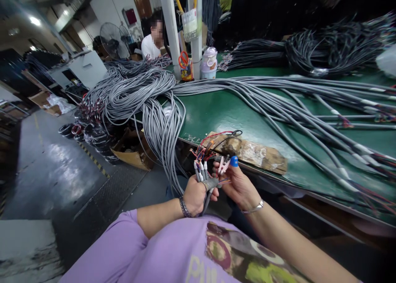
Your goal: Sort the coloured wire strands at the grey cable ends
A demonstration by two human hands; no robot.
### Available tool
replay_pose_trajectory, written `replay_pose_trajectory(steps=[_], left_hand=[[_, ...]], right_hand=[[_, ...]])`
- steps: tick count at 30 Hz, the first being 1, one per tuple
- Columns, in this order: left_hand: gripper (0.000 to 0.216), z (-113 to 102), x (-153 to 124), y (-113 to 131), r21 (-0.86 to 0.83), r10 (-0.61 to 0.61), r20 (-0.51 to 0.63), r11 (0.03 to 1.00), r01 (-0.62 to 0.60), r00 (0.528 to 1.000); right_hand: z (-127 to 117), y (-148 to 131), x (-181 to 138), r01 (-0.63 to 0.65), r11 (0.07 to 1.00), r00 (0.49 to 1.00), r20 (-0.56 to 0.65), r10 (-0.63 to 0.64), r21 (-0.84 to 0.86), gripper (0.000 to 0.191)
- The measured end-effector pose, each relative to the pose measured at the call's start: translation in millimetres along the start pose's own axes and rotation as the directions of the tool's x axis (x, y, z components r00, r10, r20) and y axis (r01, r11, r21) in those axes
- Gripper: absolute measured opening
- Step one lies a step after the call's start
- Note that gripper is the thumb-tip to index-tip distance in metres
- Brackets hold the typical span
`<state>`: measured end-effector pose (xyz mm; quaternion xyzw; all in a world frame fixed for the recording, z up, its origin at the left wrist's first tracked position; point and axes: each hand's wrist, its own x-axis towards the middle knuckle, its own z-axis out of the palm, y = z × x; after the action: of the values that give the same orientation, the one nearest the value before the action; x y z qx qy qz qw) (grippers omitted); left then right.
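Observation:
My left hand (195, 195) is closed around several grey cables (198, 173), whose white-banded ends point up with thin coloured wires (201, 151) fanning out. Grey wrapping (210, 184) covers one of its fingers. Close by on the right is my right hand (239, 188), with a blue cover (234, 161) on the thumb. A small pink-and-white clip (223, 166) appears pinched between that thumb and the fingers. Thin red and blue wires (224, 181) run between the two hands. Just beyond lies a worn wooden board (262, 155) with red and black leads on it.
Bundles of grey cable (142, 89) cover the left of the green table (204, 114) and hang over its edge. More grey cables (297, 105) stretch rightward, with black cables (324, 48) behind. Orange-handled scissors (183, 59) stand by a post. A person (151, 41) sits at the back.

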<state>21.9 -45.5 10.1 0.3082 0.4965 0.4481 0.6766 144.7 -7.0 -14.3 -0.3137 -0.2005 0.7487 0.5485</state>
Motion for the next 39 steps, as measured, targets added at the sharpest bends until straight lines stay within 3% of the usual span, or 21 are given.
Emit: replay_pose_trajectory(steps=[6, 9, 11, 15, 19, 22, 27, 30, 34, 39], left_hand=[[0.039, -4, -4, -1, -0.012, 0.024, 0.010, 1.000, -0.024, 1.000], [0.040, -8, -5, -4, 0.012, 0.026, 0.015, 1.000, -0.026, 1.000], [0.041, -10, -6, -7, 0.048, 0.029, 0.033, 0.998, -0.031, 0.999], [0.042, -13, -11, -7, 0.180, 0.031, 0.151, 0.982, -0.058, 0.988], [0.043, -13, -16, 4, 0.324, -0.151, 0.332, 0.945, 0.038, 0.931], [0.041, -15, -15, 8, 0.374, -0.220, 0.353, 0.924, 0.079, 0.909], [0.045, -18, -9, 2, 0.191, -0.099, 0.206, 0.980, 0.059, 0.974], [0.047, -17, -8, -2, 0.112, -0.042, 0.150, 0.993, 0.025, 0.988], [0.046, -17, -7, -4, 0.140, -0.024, 0.191, 0.990, -0.003, 0.981], [0.047, -22, -6, -5, 0.232, -0.060, 0.276, 0.973, -0.007, 0.959]], right_hand=[[-8, -4, -14, -0.067, 0.998, 0.992, 0.103, 0.068, -0.012, 0.052], [-16, -8, -27, -0.106, 0.983, 0.979, 0.160, 0.130, -0.150, 0.056], [-19, -11, -34, -0.090, 0.959, 0.979, 0.153, 0.135, -0.268, 0.048], [-15, -19, -43, 0.009, 0.863, 0.985, 0.154, 0.079, -0.505, 0.033], [-4, -26, -47, 0.053, 0.767, 0.963, 0.237, 0.131, -0.640, 0.037], [-4, -22, -47, 0.079, 0.758, 0.964, 0.243, 0.108, -0.648, 0.039], [-17, -14, -47, 0.043, 0.862, 0.996, 0.089, 0.002, -0.505, 0.044], [-20, -8, -54, 0.041, 0.873, 0.998, 0.057, -0.015, -0.487, 0.043], [-6, -1, -63, 0.093, 0.852, 0.996, 0.055, -0.075, -0.515, 0.035], [14, -7, -59, 0.134, 0.813, 0.986, 0.162, -0.050, -0.567, 0.036]])
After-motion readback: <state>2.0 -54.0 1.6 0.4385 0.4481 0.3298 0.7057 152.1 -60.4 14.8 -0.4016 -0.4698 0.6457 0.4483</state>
